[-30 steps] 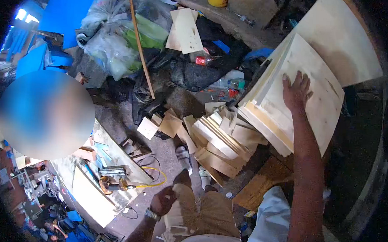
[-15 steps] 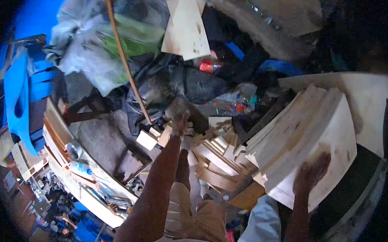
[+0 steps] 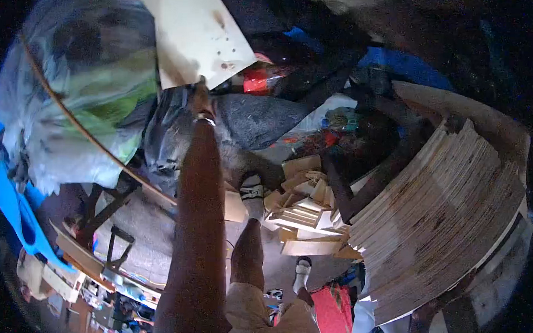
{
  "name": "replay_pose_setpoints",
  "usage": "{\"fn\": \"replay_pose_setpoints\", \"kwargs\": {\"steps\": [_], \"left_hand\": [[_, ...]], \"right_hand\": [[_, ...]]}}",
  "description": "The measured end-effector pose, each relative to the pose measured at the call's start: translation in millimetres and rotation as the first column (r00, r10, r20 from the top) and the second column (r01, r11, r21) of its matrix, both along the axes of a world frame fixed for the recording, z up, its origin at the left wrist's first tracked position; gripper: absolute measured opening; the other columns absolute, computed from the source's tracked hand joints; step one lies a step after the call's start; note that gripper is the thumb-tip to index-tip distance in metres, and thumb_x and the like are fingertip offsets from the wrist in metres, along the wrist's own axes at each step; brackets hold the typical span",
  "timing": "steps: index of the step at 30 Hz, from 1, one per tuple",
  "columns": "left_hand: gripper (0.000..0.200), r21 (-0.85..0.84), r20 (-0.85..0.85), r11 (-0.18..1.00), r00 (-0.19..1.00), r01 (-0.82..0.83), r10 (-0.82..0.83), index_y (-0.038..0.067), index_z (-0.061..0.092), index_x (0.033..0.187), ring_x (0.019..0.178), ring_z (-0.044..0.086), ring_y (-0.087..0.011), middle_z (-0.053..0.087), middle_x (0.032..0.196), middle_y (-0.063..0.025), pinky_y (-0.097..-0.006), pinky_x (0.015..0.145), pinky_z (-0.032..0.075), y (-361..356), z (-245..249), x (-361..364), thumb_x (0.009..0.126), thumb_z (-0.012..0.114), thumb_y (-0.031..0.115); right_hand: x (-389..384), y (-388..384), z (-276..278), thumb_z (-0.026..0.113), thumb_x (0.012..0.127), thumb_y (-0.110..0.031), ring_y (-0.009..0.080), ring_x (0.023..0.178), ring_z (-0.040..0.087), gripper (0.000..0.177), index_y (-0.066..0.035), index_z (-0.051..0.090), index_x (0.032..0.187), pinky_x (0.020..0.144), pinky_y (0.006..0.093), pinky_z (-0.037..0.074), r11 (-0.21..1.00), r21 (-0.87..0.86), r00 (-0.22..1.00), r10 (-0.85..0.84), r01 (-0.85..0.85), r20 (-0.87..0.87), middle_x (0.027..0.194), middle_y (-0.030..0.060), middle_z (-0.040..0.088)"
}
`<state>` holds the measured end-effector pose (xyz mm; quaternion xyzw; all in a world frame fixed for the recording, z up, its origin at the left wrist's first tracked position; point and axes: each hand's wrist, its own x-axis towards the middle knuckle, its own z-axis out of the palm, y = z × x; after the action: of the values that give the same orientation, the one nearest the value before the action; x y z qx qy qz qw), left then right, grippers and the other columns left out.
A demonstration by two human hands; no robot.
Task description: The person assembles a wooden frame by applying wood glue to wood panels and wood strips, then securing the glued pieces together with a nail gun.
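My left arm stretches far forward, and my left hand (image 3: 200,97), a watch on its wrist, meets the lower edge of a pale plywood board (image 3: 192,32) lying on the clutter ahead. Whether its fingers grip the board is unclear. A tall stack of thin plywood sheets (image 3: 448,216) fills the right side, seen edge-on. My right forearm (image 3: 432,319) rises dark toward the stack's lower corner, where the hand is lost in shadow.
A heap of small wood offcuts (image 3: 303,216) lies on the floor by my shoes (image 3: 252,192). Clear plastic bags (image 3: 73,104) and a thin curved stick (image 3: 83,132) sit left. A dark bag (image 3: 256,118), red bottle (image 3: 258,80) and blue chair (image 3: 9,209) crowd around.
My view has tipped further forward and down. The left arm extended from the offcuts up to the pale board. The plywood stack now shows its edges, and the right hand dropped out of clear sight.
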<state>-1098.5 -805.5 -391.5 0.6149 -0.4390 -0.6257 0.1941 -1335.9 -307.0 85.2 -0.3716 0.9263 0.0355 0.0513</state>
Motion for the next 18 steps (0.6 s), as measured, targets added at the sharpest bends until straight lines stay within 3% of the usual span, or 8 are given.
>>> {"fn": "replay_pose_setpoints", "kwargs": {"steps": [2, 3, 4, 7, 8, 9, 12, 18], "left_hand": [[0.065, 0.028, -0.202, 0.993, 0.972, -0.115, 0.118, 0.008, 0.049, 0.135, 0.119, 0.055, -0.0276, 0.056, 0.131, -0.008, -0.0441, 0.098, 0.044, -17, -9, -13, 0.085, 0.063, 0.049], [0.064, 0.293, -0.292, 0.918, 0.889, -0.267, 0.352, 0.008, 0.05, 0.134, 0.118, 0.055, -0.0278, 0.055, 0.132, -0.0099, -0.0443, 0.098, 0.044, -33, 7, -31, 0.086, 0.063, 0.047], [0.062, 0.544, -0.301, 0.757, 0.758, -0.361, 0.578, 0.008, 0.05, 0.134, 0.118, 0.055, -0.028, 0.055, 0.132, -0.0119, -0.0445, 0.099, 0.045, -44, 14, -35, 0.086, 0.063, 0.046], [0.065, 0.253, -0.449, 0.936, 0.827, -0.246, 0.339, 0.004, 0.051, 0.13, 0.112, 0.059, -0.0274, 0.061, 0.124, -0.0098, -0.0433, 0.096, 0.049, -30, 31, -45, 0.08, 0.074, 0.039], [0.061, 0.29, -0.561, 0.924, 0.739, -0.249, 0.375, 0.004, 0.05, 0.13, 0.112, 0.059, -0.028, 0.06, 0.125, -0.0114, -0.044, 0.098, 0.048, -22, 42, -57, 0.081, 0.075, 0.03], [0.049, 0.369, -0.548, 0.896, 0.721, -0.247, 0.424, 0.005, 0.052, 0.13, 0.115, 0.057, -0.0271, 0.059, 0.126, -0.0122, -0.0438, 0.097, 0.049, -17, 56, -63, 0.089, 0.064, 0.03], [0.052, 0.34, -0.523, 0.915, 0.766, -0.214, 0.374, 0.002, 0.056, 0.122, 0.111, 0.059, -0.0265, 0.062, 0.121, -0.0106, -0.0404, 0.096, 0.05, -1, 79, -91, 0.08, 0.074, 0.026], [0.046, 0.251, -0.557, 0.918, 0.73, -0.307, 0.397, 0.003, 0.06, 0.115, 0.103, 0.06, -0.0248, 0.064, 0.109, -0.0076, -0.0399, 0.094, 0.047, 54, 147, -97, 0.075, 0.072, 0.024]], "right_hand": [[-2, -2, 1, 0.038, 0.094, -0.056, 0.0381, 0.144, 0.014, 0.081, 0.0, 0.016, 0.15, 0.115, 0.0511, 0.011, 1.0, 0.005, 1.0, -0.018, 0.018, 0.006, 0.155, 0.0228, 0.014], [0, -3, 1, 0.037, 0.094, -0.057, 0.0383, 0.143, 0.014, 0.082, 0.0, 0.016, 0.149, 0.115, 0.0513, 0.011, 1.0, 0.0, 1.0, -0.02, 0.02, 0.011, 0.155, 0.0229, 0.014], [-1, -3, 2, 0.037, 0.094, -0.057, 0.0386, 0.143, 0.014, 0.082, 0.0, 0.016, 0.149, 0.115, 0.0515, 0.011, 1.0, 0.005, 0.999, -0.03, 0.03, 0.017, 0.155, 0.0231, 0.014], [-2, -5, 8, 0.036, 0.094, -0.059, 0.0393, 0.143, 0.014, 0.083, 0.0, 0.016, 0.149, 0.115, 0.0521, 0.011, 0.999, -0.011, 0.999, -0.039, 0.039, 0.021, 0.155, 0.0234, 0.014], [-1, -5, 10, 0.035, 0.094, -0.059, 0.0395, 0.143, 0.014, 0.084, 0.0, 0.016, 0.149, 0.115, 0.0523, 0.011, 0.999, -0.018, 0.999, -0.043, 0.043, 0.022, 0.155, 0.0236, 0.013], [-2, -5, 11, 0.035, 0.093, -0.059, 0.0398, 0.143, 0.014, 0.084, 0.0, 0.016, 0.149, 0.115, 0.0525, 0.011, 0.999, -0.022, 0.999, -0.046, 0.047, 0.024, 0.155, 0.0237, 0.013], [-2, -3, 19, 0.034, 0.093, -0.061, 0.0405, 0.143, 0.014, 0.085, 0.0, 0.015, 0.149, 0.115, 0.0531, 0.01, 0.998, -0.039, 0.999, -0.043, 0.044, 0.019, 0.155, 0.0241, 0.013], [2, 4, 39, 0.032, 0.092, -0.063, 0.042, 0.143, 0.014, 0.087, 0.0, 0.015, 0.149, 0.114, 0.0544, 0.01, 0.995, -0.076, 0.997, -0.067, 0.069, 0.022, 0.154, 0.0248, 0.013]]}}
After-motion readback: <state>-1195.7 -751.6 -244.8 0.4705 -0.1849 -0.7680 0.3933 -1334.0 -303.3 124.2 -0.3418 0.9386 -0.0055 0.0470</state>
